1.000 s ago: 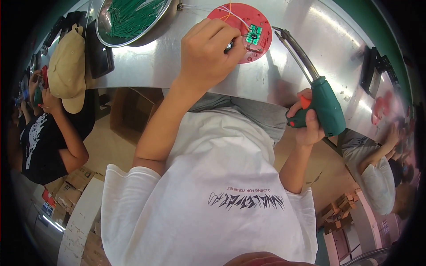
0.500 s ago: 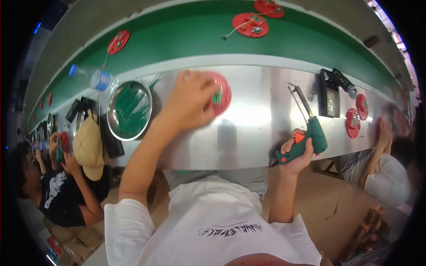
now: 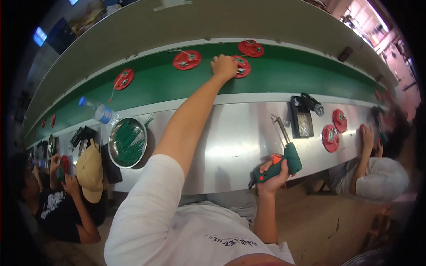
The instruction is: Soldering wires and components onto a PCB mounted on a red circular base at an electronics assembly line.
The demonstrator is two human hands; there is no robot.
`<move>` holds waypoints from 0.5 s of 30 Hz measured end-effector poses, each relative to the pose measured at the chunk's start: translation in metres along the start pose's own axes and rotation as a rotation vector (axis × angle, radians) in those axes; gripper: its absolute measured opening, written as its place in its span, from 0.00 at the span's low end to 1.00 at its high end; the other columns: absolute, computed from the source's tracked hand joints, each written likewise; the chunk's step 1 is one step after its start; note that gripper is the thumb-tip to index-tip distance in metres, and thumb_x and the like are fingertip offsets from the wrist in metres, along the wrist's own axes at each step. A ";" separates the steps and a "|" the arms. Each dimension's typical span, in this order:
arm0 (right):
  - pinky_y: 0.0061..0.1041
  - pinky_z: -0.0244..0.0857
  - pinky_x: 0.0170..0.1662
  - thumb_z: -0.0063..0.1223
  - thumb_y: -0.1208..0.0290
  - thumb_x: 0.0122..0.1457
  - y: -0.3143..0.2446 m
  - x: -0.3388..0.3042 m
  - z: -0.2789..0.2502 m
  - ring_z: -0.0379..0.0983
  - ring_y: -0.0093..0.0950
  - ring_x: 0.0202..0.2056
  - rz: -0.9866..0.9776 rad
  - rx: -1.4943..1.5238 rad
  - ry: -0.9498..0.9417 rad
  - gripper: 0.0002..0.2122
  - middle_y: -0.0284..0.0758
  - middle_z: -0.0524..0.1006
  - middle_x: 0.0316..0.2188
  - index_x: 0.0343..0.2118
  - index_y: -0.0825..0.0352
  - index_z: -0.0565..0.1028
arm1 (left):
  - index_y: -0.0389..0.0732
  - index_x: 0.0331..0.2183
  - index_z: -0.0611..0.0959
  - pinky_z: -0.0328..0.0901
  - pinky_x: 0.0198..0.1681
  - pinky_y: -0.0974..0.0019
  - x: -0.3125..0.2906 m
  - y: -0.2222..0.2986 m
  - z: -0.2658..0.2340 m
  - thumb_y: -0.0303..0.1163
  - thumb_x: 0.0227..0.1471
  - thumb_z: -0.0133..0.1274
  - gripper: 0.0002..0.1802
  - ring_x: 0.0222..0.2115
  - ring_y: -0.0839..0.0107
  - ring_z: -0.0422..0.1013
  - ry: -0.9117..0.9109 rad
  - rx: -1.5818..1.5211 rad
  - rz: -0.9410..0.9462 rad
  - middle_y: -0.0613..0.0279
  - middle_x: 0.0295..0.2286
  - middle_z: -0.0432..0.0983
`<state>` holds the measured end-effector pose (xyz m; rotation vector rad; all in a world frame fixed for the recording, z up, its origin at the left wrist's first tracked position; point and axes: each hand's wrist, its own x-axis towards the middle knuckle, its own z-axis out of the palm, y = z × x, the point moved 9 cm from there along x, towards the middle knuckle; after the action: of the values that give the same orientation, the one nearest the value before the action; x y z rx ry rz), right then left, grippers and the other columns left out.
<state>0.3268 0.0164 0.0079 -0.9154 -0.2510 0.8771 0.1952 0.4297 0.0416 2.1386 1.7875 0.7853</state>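
Note:
My left hand (image 3: 225,66) reaches out over the green belt. Its fingers are closed on the left edge of a red disc (image 3: 242,70) that carries small circuit parts, and the hand covers some of it. Just beyond lies another red disc (image 3: 251,48), with a third red disc (image 3: 187,60) to the left, trailing a pale wire. In my right hand (image 3: 275,176) is a green soldering gun (image 3: 291,160) with an orange trigger. Its metal tip points up and away, over the steel table (image 3: 226,146).
A steel bowl (image 3: 146,153) of green strips in clear wrap stands left, near a plastic bottle (image 3: 102,114) and a tan cap (image 3: 90,170). Right are a black stand (image 3: 301,122) and two red discs (image 3: 330,138). People sit working on both sides.
My left hand has moved from the table out to the belt. The red disc it was on is gone from the table. My right hand still holds the soldering gun; the view has tilted up.

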 end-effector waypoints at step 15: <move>0.20 0.54 0.21 0.36 0.50 0.67 0.000 0.006 -0.006 0.60 0.22 0.18 0.007 -0.112 -0.011 0.22 0.29 0.65 0.14 0.38 0.67 0.72 | 0.34 0.28 0.83 0.68 0.47 0.58 -0.255 -0.073 -0.151 0.34 0.48 0.56 0.11 0.41 0.51 0.74 -0.012 -0.375 0.307 0.48 0.45 0.78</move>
<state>0.3339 0.0172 0.0035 -1.0157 -0.3087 0.8818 0.0254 0.1769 0.0671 2.1694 1.1976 1.0774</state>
